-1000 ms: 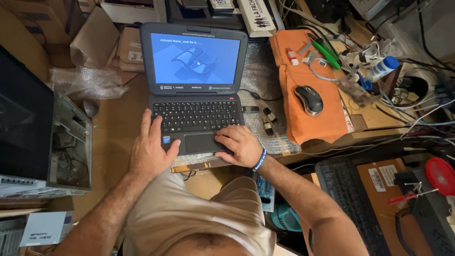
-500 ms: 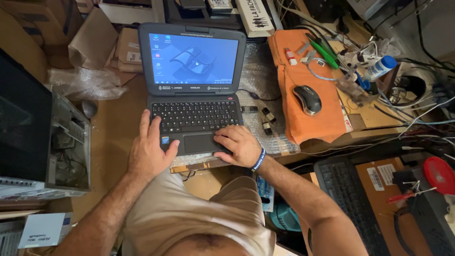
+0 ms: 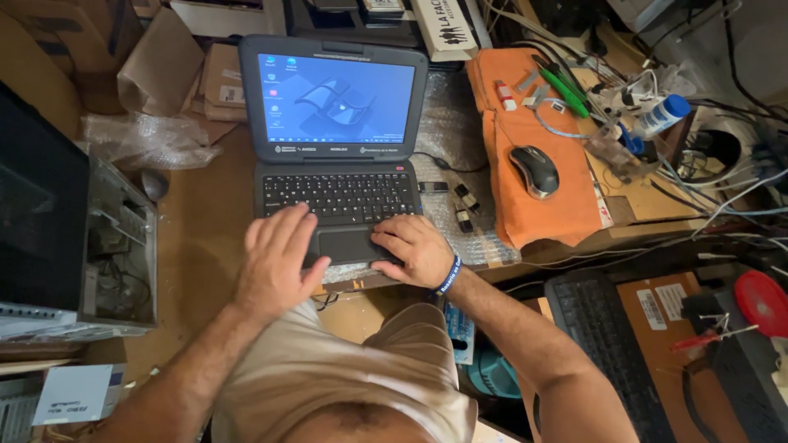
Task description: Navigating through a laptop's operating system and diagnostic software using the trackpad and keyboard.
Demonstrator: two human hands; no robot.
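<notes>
Seated at a cluttered wooden bench, working a small grey laptop by hand. Far left of the fingers: an open desktop computer case and crumpled bubble wrap. Left hand laid flat, fingers loosely spread and gripping nothing, tips over the lower keyboard rows, palm on the left palm rest. Right hand curled narrow, fingertips touching the right edge of the touchpad, blue wristband behind the knuckles. Beyond both sets of fingers: the lid upright, blue desktop screen lit and facing the wearer. Laptop's long axis running left to right across the bench, hinge away from the body, front edge touching the wrists. Step in hand, by the look of it: steering the pointer on a freshly loaded desktop; next move likely calling for a small, steady slide or tap from the right fingertips. Right of the fingers: small adapters on bubble sheet, then a black mouse on an orange cloth, untouched.
</notes>
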